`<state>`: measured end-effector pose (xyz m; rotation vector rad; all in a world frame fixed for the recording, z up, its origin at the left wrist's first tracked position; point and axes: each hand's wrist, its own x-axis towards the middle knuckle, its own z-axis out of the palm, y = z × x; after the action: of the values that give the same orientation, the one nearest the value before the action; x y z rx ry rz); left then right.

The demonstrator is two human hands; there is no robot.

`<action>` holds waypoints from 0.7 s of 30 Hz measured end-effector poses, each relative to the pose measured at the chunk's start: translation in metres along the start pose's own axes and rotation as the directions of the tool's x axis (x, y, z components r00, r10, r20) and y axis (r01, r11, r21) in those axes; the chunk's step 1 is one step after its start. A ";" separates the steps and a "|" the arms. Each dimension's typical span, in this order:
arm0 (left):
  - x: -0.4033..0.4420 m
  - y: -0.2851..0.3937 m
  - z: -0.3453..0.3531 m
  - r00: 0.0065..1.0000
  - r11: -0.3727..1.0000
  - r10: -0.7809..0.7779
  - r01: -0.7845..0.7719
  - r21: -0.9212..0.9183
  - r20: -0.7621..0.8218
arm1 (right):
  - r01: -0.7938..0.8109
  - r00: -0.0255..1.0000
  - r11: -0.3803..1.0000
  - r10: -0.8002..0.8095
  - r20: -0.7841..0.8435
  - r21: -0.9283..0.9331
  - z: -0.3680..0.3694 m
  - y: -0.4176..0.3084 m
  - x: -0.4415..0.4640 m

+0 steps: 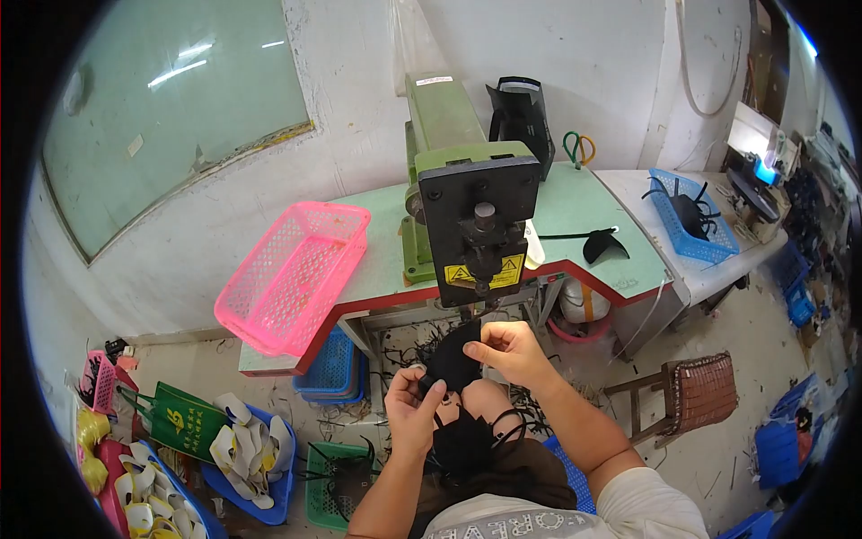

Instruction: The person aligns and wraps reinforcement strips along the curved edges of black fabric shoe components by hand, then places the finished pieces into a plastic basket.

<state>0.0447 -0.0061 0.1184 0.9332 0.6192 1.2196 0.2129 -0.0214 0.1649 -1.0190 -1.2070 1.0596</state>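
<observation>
Where the black cloth piece (455, 352) meets the underside of the green machine (480, 225), at its 12 o'clock, the dark parts run together and the contact cannot be made out. Its lower edge likewise blurs toward the tangled black pieces (462, 445) on the lap at 6 o'clock. The bench (386, 211) partly covers the stacked blue trays (332, 364) at 9 o'clock, and the wearer's shirt (646, 512) is cut off below.

The left hand (415, 404), at 7 o'clock of the cloth, has its grip closed on the near left edge, thumb in front and some fingers partly hidden. The right hand (514, 352), at 3 o'clock, has its grip pinching the right edge between thumb and fingers. The cloth is thus held between both hands, just below the machine's head.

A yellow label (485, 270) on the machine's black front shows warning triangles; its small print is unreadable, as is the white label (435, 80) on top. Between 8 and 9 o'clock, a green bag (184, 420) bears a yellow emblem and characters too small to read. The shirt's lettering is only partly legible.
</observation>
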 end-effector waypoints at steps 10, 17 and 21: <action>-0.037 0.014 -0.028 0.941 0.967 -0.023 -0.064 0.246 0.337 | 0.125 0.950 0.933 -0.014 0.312 -0.338 -0.036 -0.017 -0.030; -0.047 -0.035 -0.094 0.975 0.581 -0.194 0.024 0.813 0.110 | 0.414 0.793 0.788 -0.068 -0.605 0.455 -0.215 0.029 -0.010; -0.057 -0.043 -0.076 0.948 0.252 -0.127 -0.254 0.934 0.292 | 0.261 0.703 0.858 0.145 -0.696 0.443 -0.285 0.047 0.033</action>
<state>-0.0108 -0.0442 0.0391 2.2139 1.1252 0.5747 0.4953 0.0094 0.1013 -0.8211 -0.2705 0.7421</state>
